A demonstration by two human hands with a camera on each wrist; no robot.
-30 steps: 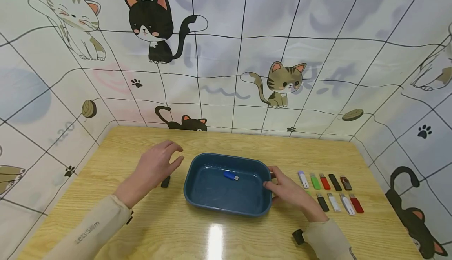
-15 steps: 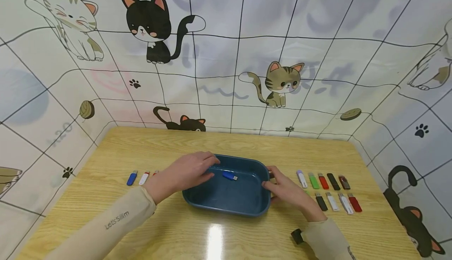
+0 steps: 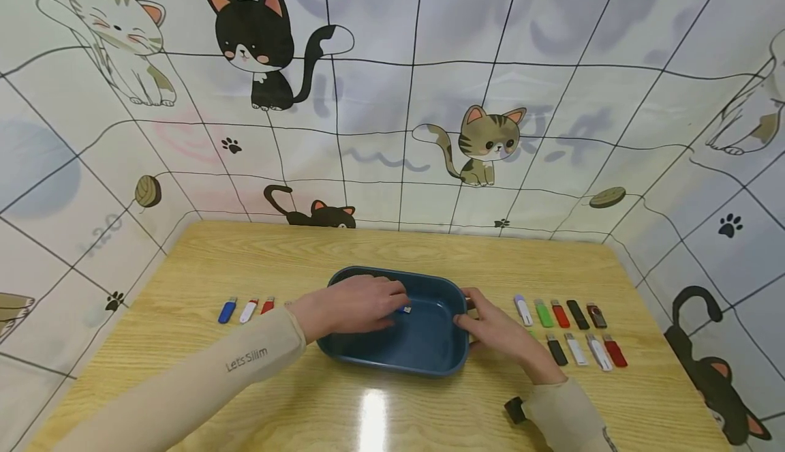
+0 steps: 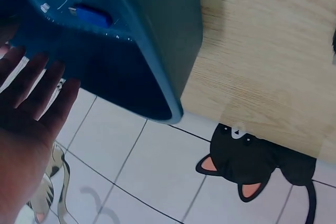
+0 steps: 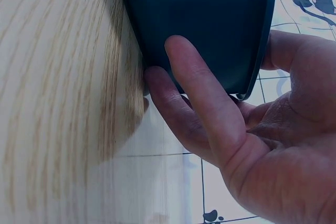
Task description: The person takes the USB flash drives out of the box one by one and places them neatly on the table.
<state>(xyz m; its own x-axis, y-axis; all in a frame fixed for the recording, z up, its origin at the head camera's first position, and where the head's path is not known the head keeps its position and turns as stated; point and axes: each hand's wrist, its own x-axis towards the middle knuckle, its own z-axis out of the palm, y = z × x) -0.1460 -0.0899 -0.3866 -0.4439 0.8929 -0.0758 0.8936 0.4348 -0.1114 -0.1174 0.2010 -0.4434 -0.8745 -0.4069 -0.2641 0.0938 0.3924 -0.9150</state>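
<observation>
A dark teal plastic bin [image 3: 423,350] stands mid-table. Inside it lies a blue USB stick [image 4: 93,16], its metal plug [image 3: 407,309] showing past the left fingers in the head view. My left hand [image 3: 362,304] reaches over the bin's left side, fingers loosely extended above the stick. In the left wrist view the same hand [image 4: 26,114] has spread fingers with nothing between them. My right hand [image 3: 498,329] grips the bin's right end, thumb over the rim. The right wrist view shows that hand's fingers [image 5: 202,93] against the outer wall.
Right of the bin, several USB sticks lie in two rows, among them a green one [image 3: 544,313] and a dark red one [image 3: 615,352]. Left are a blue stick [image 3: 227,310], a white one [image 3: 248,311] and a red one [image 3: 268,305]. A cat-print curtain [image 3: 380,97] surrounds the table.
My left hand has moved right, from the table beside the bin to over its inside, uncovering USB sticks at the left. The right hand keeps its grip on the bin.
</observation>
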